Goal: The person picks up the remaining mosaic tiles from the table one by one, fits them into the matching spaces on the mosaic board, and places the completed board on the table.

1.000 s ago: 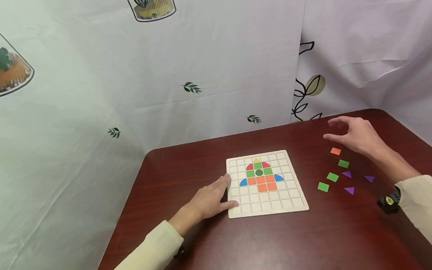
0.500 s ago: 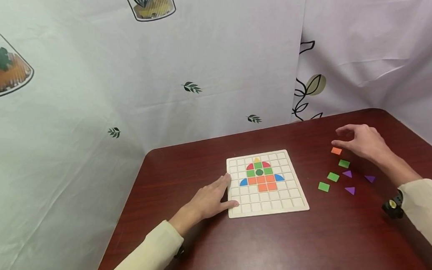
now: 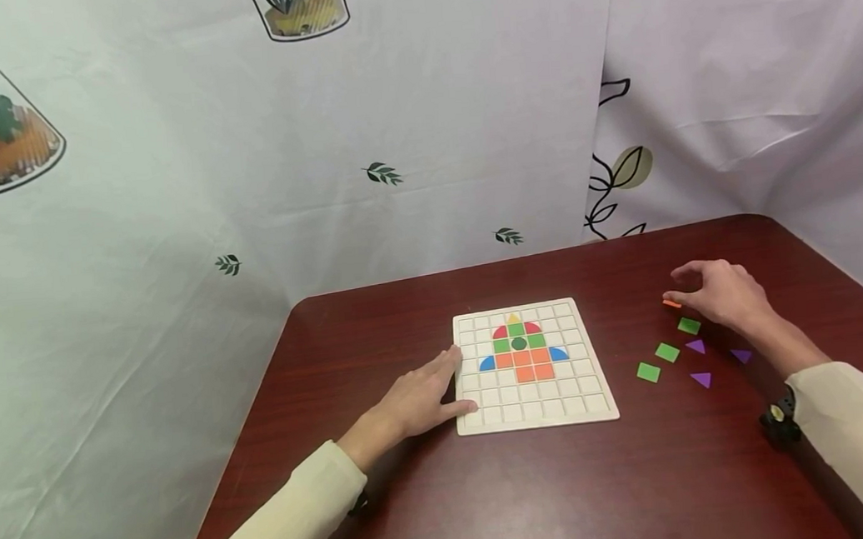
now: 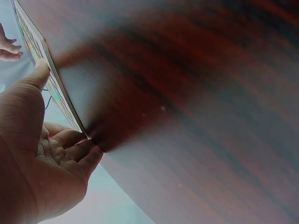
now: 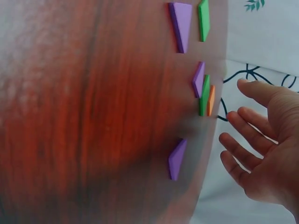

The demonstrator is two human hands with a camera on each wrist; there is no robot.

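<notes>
My left hand (image 3: 414, 398) rests at the left edge of a white square grid board (image 3: 487, 418), thumb on its front left corner and fingers along its side. Coloured flat tiles on the board form a rocket-like figure. In the left wrist view the left hand (image 4: 51, 149) has its fingertips at the board's edge (image 4: 60, 88). My right hand (image 3: 726, 292) hovers at the far right over an orange tile (image 3: 673, 303), its thumb overlapping the tile in the head view. The right wrist view shows the right hand (image 5: 271, 135) with fingers spread apart, beside the orange tile (image 5: 211, 100).
Green square tiles (image 3: 649, 372) and purple triangle tiles (image 3: 701, 380) lie loose on the dark red-brown table (image 3: 567, 494), right of the board. A white patterned cloth (image 3: 428, 111) hangs behind the table.
My right hand has come down and slightly right toward the orange tile, and its thumb now covers part of it. The left hand and the board stay put.
</notes>
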